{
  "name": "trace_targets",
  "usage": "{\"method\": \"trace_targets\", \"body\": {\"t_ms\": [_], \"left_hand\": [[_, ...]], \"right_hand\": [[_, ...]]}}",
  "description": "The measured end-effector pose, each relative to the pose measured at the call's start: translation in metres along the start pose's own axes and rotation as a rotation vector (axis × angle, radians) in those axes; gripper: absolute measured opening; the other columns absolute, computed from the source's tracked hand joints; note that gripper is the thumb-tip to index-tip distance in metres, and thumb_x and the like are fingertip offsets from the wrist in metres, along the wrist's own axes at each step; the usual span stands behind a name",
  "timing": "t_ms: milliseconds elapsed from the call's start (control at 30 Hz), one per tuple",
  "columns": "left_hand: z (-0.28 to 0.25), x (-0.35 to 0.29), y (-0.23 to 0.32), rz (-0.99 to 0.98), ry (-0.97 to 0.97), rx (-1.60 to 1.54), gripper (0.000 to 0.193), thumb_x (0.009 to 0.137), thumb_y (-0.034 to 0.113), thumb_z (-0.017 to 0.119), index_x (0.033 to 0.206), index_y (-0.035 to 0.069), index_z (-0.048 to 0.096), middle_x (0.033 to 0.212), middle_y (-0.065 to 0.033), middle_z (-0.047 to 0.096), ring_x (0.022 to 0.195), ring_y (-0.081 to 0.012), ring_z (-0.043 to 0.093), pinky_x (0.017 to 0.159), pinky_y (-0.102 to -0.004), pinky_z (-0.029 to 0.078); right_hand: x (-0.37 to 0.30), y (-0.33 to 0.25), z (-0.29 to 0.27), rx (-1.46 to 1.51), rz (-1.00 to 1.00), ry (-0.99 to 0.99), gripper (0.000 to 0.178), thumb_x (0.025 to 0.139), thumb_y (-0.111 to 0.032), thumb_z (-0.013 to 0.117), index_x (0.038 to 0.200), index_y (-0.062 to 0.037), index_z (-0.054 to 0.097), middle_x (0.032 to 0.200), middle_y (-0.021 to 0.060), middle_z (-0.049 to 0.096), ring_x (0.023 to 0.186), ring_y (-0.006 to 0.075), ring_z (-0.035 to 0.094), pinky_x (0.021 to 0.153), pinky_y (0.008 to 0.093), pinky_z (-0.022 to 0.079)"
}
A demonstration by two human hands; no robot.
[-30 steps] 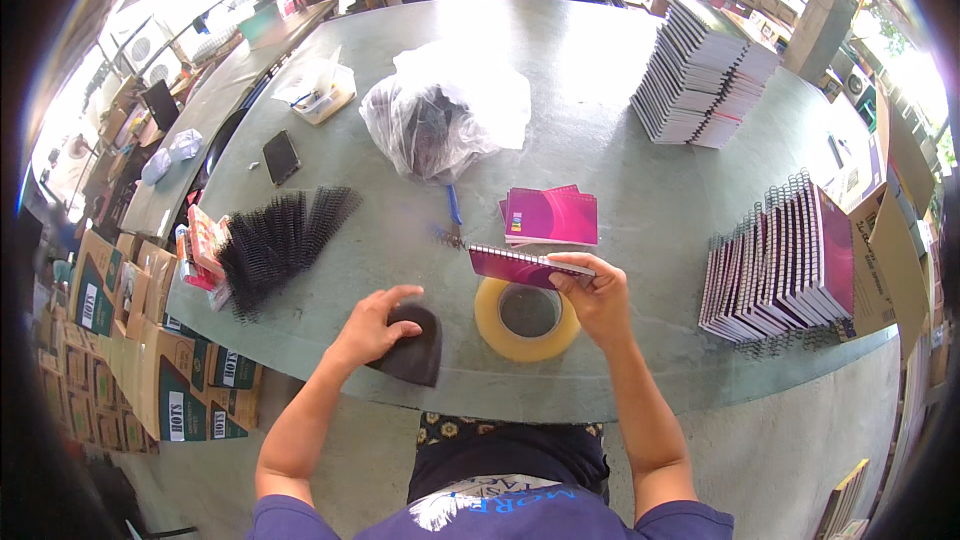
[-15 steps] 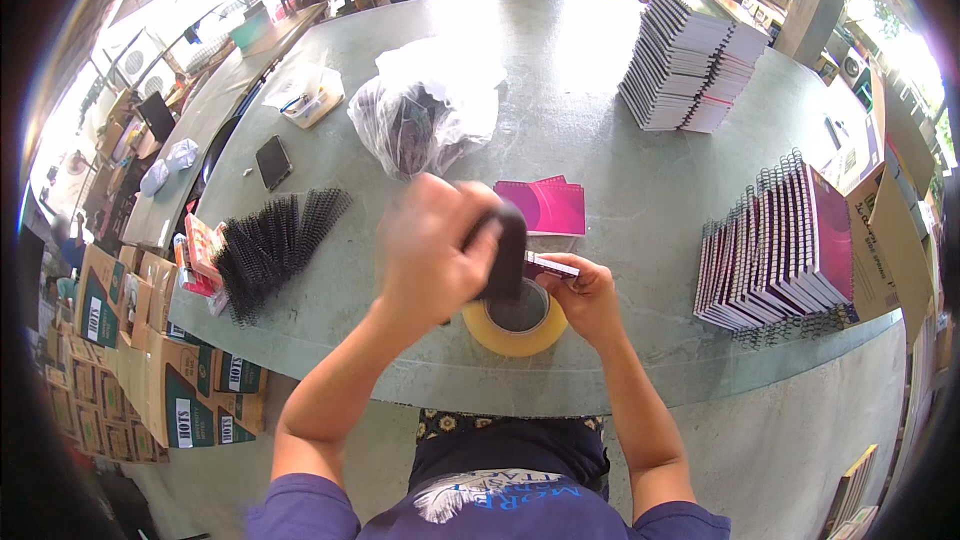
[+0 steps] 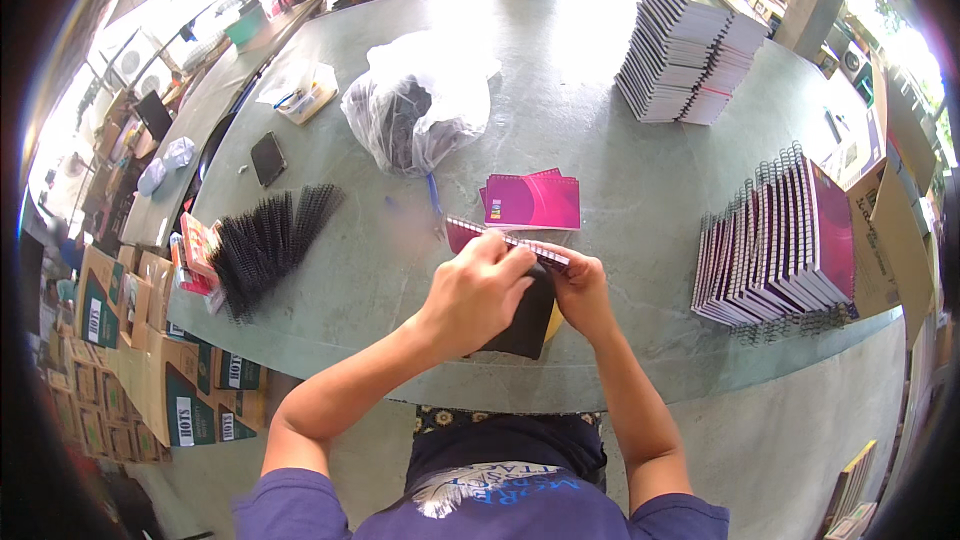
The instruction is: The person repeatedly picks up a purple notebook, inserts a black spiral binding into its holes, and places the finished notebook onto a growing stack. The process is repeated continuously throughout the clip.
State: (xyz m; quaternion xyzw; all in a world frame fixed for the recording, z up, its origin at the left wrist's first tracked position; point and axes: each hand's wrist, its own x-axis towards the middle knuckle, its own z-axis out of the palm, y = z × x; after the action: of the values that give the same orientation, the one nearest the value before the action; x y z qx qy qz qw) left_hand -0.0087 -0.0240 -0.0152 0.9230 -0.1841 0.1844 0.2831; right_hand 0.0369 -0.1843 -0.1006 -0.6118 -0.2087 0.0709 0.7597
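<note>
Over the table's near middle, a small purple notebook [image 3: 462,231] is held with its white punched edge slanting toward me. My right hand [image 3: 580,290] grips its right end between thumb and fingers. At that edge, the fingers of my left hand [image 3: 478,290] are curled closed on the notebook; a thin coil there is too small to make out. A black, round-cornered panel [image 3: 525,325] hangs below the edge between my hands; how it joins the notebook is hidden. Behind it, a yellow tape roll [image 3: 556,323] is mostly covered. More purple notebooks [image 3: 535,202] lie just beyond.
Black spiral coils [image 3: 275,240] are heaped at left, near a phone [image 3: 268,159]. A plastic bag [image 3: 420,110] and a blue stick [image 3: 434,193] lie beyond my hands. Coiled notebooks [image 3: 775,250] stand at right by a cardboard box [image 3: 880,240]; a tall notebook stack [image 3: 680,50] is behind.
My left hand has come down and nearer, from a blurred raised position to the notebook's edge. The notebook's purple cover now shows, and the black panel covers more of the tape roll.
</note>
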Motion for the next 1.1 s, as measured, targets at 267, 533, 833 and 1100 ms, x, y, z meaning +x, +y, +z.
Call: {"method": "trace_targets", "body": {"t_ms": [267, 533, 833, 1100], "left_hand": [[-0.038, -0.077, -0.076, -0.199, -0.045, 0.355, 0.024, 0.074, 0.022, 0.073, 0.088, 0.004, 0.064, 0.087, -0.0106, 0.061, 0.092, -0.0285, 0.056, 0.080, -0.0388, 0.043], [-0.002, 0.005, -0.007, 0.314, 0.142, 0.372, 0.021, 0.078, 0.024, 0.069, 0.090, 0.008, 0.063, 0.089, -0.0055, 0.060, 0.098, -0.0242, 0.051, 0.085, -0.0396, 0.035], [0.011, 0.018, -0.007, 0.191, -0.160, 0.091, 0.029, 0.076, 0.027, 0.069, 0.096, 0.008, 0.059, 0.096, -0.0061, 0.059, 0.093, -0.0265, 0.054, 0.081, -0.0395, 0.038], [0.028, 0.025, 0.006, 0.260, -0.130, -0.079, 0.017, 0.077, 0.016, 0.067, 0.090, 0.005, 0.064, 0.092, -0.0093, 0.062, 0.091, -0.0270, 0.057, 0.081, -0.0367, 0.043]], "right_hand": [[0.008, -0.015, -0.001, -0.034, -0.173, 0.015, 0.020, 0.087, 0.000, 0.061, 0.106, -0.0007, 0.066, 0.100, 0.0060, 0.068, 0.090, 0.0101, 0.061, 0.082, 0.0229, 0.050], [-0.013, -0.015, -0.004, 0.167, 0.026, 0.060, 0.026, 0.087, -0.003, 0.061, 0.113, 0.0019, 0.061, 0.106, 0.0132, 0.066, 0.096, 0.0141, 0.061, 0.086, 0.0272, 0.051], [-0.029, -0.011, -0.017, -0.271, -0.069, 0.154, 0.019, 0.085, -0.002, 0.063, 0.104, -0.0020, 0.067, 0.092, 0.0062, 0.070, 0.085, 0.0097, 0.063, 0.076, 0.0251, 0.050], [-0.031, -0.005, -0.023, -0.380, -0.077, 0.232, 0.017, 0.081, -0.004, 0.067, 0.098, -0.0007, 0.067, 0.088, 0.0084, 0.071, 0.080, 0.0097, 0.063, 0.070, 0.0248, 0.049]]}}
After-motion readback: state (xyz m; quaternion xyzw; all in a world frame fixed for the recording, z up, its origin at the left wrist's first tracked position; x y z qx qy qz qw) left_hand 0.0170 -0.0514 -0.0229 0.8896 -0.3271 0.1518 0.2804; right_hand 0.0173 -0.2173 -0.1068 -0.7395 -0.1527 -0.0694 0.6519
